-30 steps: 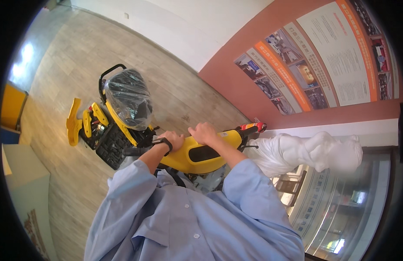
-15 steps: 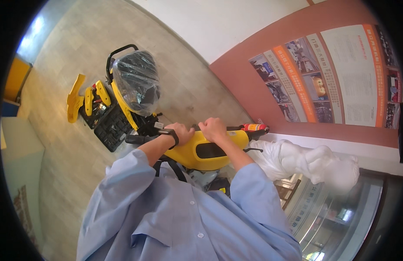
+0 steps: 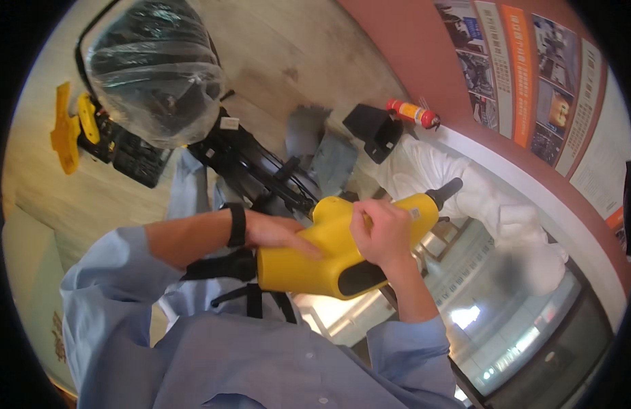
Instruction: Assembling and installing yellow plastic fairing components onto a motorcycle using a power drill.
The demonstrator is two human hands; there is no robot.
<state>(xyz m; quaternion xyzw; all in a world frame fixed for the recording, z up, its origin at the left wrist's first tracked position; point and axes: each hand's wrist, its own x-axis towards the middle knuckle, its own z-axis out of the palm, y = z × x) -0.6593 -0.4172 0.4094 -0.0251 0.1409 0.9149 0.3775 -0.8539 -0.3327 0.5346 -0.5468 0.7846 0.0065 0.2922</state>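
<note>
A yellow handlebar cover (image 3: 312, 266) of a scooter lies across in front of me, with a dark oval panel in its near side. A black grip (image 3: 446, 193) sticks out at its right end and another (image 3: 223, 266) at its left. My left hand (image 3: 278, 232), a dark band at its wrist, rests on the cover with fingers stretched out flat. On the right part of the cover my right hand (image 3: 382, 233) is curled closed, thumb uppermost. What its fingers hold, if anything, is hidden. The black scooter frame (image 3: 254, 163) runs away beyond the cover.
A plastic-wrapped seat (image 3: 155, 75) stands far left, beside yellow panels (image 3: 66, 129) and a black tool case (image 3: 141, 160). A black box-like part (image 3: 373, 133) and red fire extinguisher (image 3: 414, 114) lie near the wall. A white statue (image 3: 489, 215) and glass case (image 3: 520, 334) stand right.
The view has moved closer over the scooter, and the cover appears larger and tilted. My left hand has flattened along it; my right hand stays closed at its right part.
</note>
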